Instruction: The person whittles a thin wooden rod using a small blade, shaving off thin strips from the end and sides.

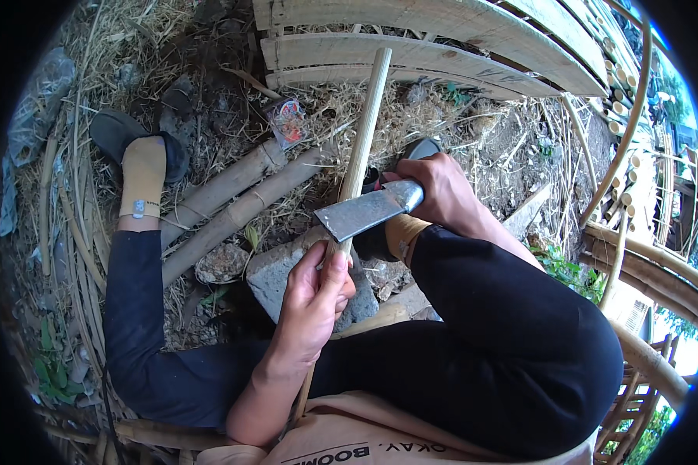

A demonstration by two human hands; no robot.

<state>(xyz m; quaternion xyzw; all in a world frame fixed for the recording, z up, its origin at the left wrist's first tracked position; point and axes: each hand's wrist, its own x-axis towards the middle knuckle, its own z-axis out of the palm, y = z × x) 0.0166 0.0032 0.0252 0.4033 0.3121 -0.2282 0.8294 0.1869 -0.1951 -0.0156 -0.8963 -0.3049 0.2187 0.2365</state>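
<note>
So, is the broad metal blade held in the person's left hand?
No, the right hand grips the bladed tool, while the left hand holds the pale stick.

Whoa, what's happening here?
A person is sitting with legs bent. Their left hand grips a long pale stick, which slants up and away from them. Their right hand holds a broad metal knife, and its blade crosses over the stick just past the left hand. A grey block sits on the ground below, with two thick poles lying beyond it to the left.
</note>
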